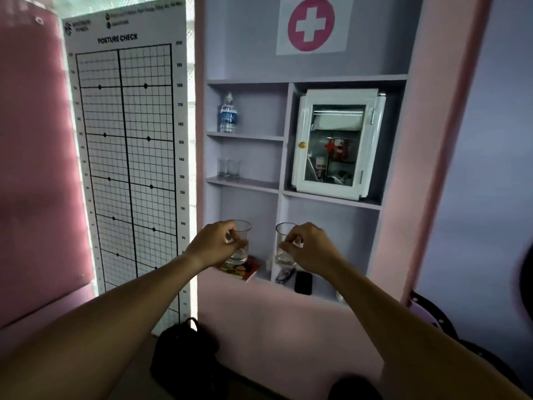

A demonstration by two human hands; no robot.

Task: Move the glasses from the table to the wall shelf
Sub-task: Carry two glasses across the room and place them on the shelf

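Here, at the far left, a dull pink curtain [37, 157] hangs in soft folds, and beside it stands a tall white posture chart [127, 157], flat and stiff, ruled with a fine black grid. A black bag [184, 356] slumps on the floor below it. My left hand [215, 245] comes next, its fingers [230, 232] closed around the rim of a clear, straight-sided glass [240, 241] with a thick base, held in the air in front of the lowest left bay of the wall shelf [245, 181]. The shelf is smooth lilac board set into a pink wall. Higher in that left column stands a ribbed plastic water bottle [228, 115] with a blue label, and one board below it a tight row of small clear glasses [229, 168]. Under my glass lies a flat printed card [240, 268]. My right hand [310, 248] pinches a second glass [284, 246] of the same shape by its upper wall, in front of the shelf's divider. Below it rests a glossy black phone [303, 282]. Above, a white cabinet [337, 142] with a glass door and brass knob fills the large bay.
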